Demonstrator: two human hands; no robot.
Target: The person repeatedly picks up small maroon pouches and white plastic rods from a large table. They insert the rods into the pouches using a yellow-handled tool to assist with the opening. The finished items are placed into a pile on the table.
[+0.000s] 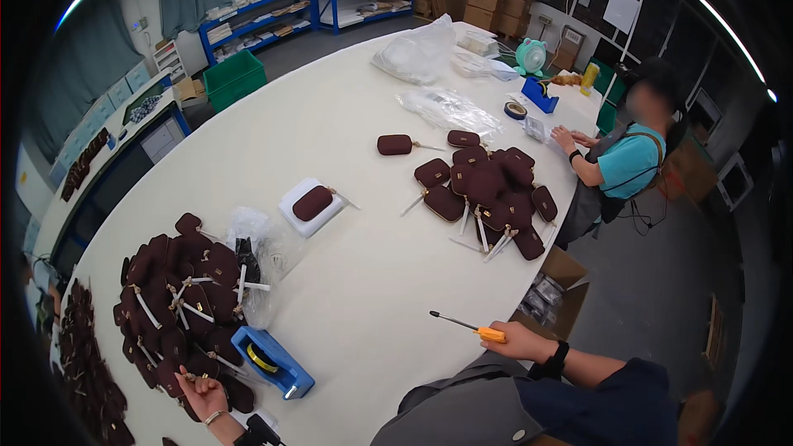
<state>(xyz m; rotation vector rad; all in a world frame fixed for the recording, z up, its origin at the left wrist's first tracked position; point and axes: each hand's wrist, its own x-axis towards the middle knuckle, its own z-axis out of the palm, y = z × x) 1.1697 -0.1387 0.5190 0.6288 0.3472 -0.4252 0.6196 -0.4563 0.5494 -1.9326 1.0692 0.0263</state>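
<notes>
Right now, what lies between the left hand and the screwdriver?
Head view: out from the left hand, a maroon pouch, the blue tape dispenser, then bare white table to the screwdriver.

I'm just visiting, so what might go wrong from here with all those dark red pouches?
The left hand is at a loose heap of pouches; a tug might make some slide, or bump the blue tape dispenser close beside it.

In the right hand, the orange-handled tool has its shaft exposed, so it could perhaps scuff fabric if it brushed a pouch.

The other heap reaches near the edge of the table, so a nudge might drop one.
</notes>
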